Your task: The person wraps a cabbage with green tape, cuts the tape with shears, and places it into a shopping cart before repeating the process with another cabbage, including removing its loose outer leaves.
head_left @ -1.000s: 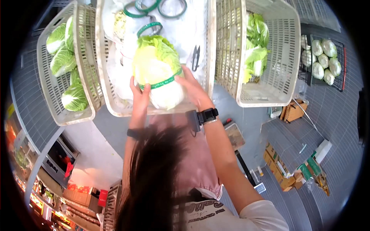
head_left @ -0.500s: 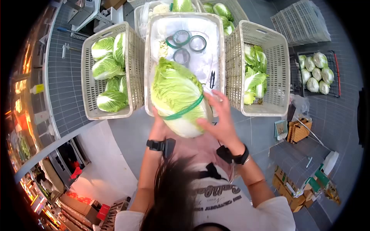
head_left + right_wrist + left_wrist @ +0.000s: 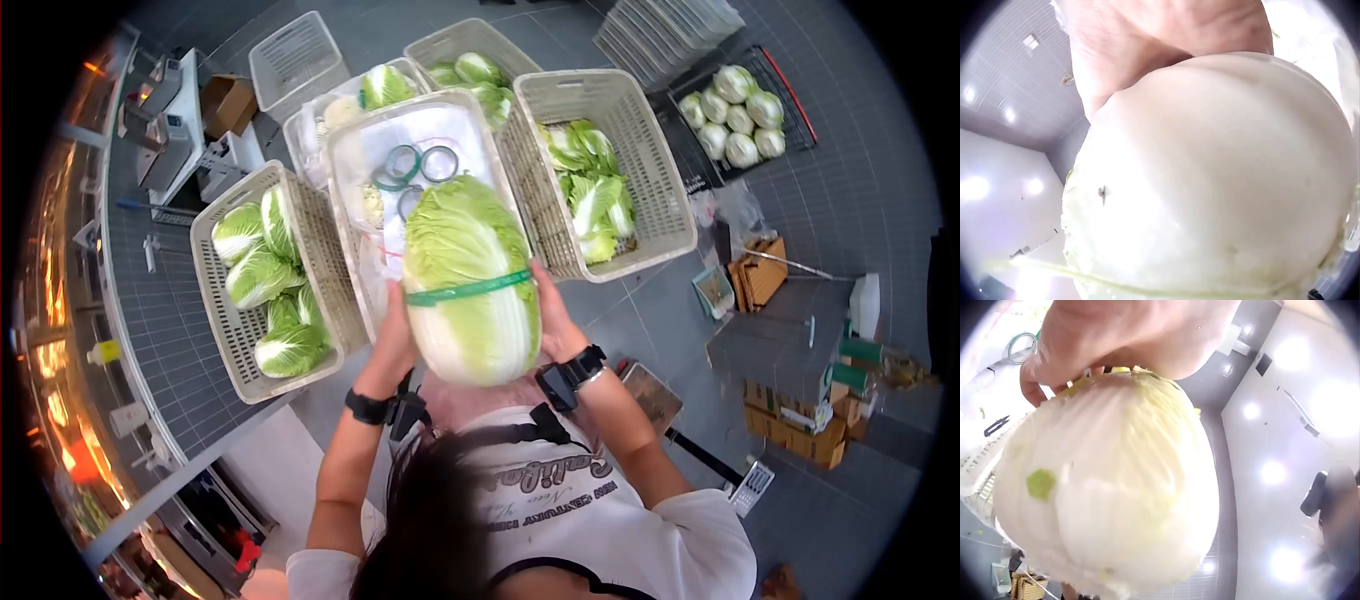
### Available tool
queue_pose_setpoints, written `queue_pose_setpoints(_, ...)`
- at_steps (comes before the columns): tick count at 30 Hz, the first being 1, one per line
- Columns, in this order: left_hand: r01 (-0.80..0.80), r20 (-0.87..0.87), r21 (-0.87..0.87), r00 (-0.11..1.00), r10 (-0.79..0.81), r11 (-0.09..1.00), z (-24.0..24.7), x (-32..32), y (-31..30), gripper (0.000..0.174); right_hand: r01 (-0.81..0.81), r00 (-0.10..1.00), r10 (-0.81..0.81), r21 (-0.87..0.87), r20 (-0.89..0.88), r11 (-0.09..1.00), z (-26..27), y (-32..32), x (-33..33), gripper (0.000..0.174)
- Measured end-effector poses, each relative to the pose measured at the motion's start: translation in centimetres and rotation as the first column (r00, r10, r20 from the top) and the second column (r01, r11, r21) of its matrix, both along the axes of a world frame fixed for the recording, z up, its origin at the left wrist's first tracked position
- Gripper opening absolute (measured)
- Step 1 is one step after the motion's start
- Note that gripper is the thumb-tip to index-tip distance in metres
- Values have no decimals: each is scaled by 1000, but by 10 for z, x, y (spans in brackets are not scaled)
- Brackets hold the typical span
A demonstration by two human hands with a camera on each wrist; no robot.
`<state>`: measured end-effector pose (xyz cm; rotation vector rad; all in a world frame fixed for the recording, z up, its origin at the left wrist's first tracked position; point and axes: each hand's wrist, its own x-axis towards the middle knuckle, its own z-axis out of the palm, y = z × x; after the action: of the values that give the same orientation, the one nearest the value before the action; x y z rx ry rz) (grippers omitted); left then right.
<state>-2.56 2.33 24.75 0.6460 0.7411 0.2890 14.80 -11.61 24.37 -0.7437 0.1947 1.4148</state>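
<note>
Between my two hands is a large napa cabbage (image 3: 468,345) with a green tape band (image 3: 470,288) around its middle. It is held over the near end of a white-lined crate, leafy end away from me. My left hand (image 3: 397,332) grips its left side and my right hand (image 3: 556,318) its right side, with fingers partly hidden beneath. The left wrist view shows the pale base of the cabbage (image 3: 1110,469) under the palm. Smooth white stalk fills the right wrist view. Green tape rolls (image 3: 440,149) lie in the crate beyond, and dark snips (image 3: 996,425) appear in the left wrist view.
A crate (image 3: 225,345) of napa cabbages stands at left, and one with loose leafy cabbage (image 3: 597,205) at right. Further right is a black wire basket holding several trimmed cabbages (image 3: 740,118). More crates stand behind; a scale display (image 3: 752,488) is at lower right.
The cabbage has come up and back toward my body and been straightened. Half a second ago my right fingers were spread at its side; now they grip it. The head view has swung round.
</note>
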Motion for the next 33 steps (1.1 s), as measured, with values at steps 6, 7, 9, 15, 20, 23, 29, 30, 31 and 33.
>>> queue_pose_setpoints(6, -68, -77, 162, 994, 81, 985, 2, -6, -17, 45, -29, 997, 30, -12, 73, 999, 13, 1, -24, 57)
queue_pose_setpoints(7, -97, -129, 15, 987, 98, 995, 2, -4, -19, 46, 5, 986, -15, 58, 166, 998, 24, -1, -28, 62)
queue_pose_setpoints(9, -117, 26, -110, 992, 121, 987, -1, -4, -24, 49, -79, 901, 36, 84, 433, 993, 38, -18, -14, 67)
queue_pose_setpoints(15, -41, 314, -349, 936, 158, 936, -4, 26, -70, 53, -99, 923, 29, 165, 384, 981, 21, -70, 61, 83)
queue_pose_setpoints(20, 46, 284, -229, 958, 22, 972, 2, 90, -121, 56, 92, 973, -115, 118, 202, 989, 58, -93, 76, 69)
queue_pose_setpoints(23, 180, 124, 30, 975, -182, 983, 2, 144, -150, 57, 176, 983, -167, 135, -77, 975, 32, -147, 130, 62)
queue_pose_setpoints(29, 373, 66, 414, 897, -436, 830, 60, 268, -238, 66, 309, 949, -312, 268, -33, 913, 52, -273, 247, 64)
queue_pose_setpoints(30, 390, 207, 392, 845, -493, 833, 71, 288, -253, 66, 323, 944, -330, 242, -12, 915, 59, -296, 265, 63)
queue_pose_setpoints(31, 327, 294, 346, 853, -432, 880, 77, 304, -277, 54, 335, 938, -346, 217, 12, 917, 63, -318, 282, 62)
queue_pose_setpoints(33, 475, -23, 509, 841, -541, 718, 58, 333, -313, 64, 324, 935, -342, 171, 91, 931, 70, -359, 311, 64)
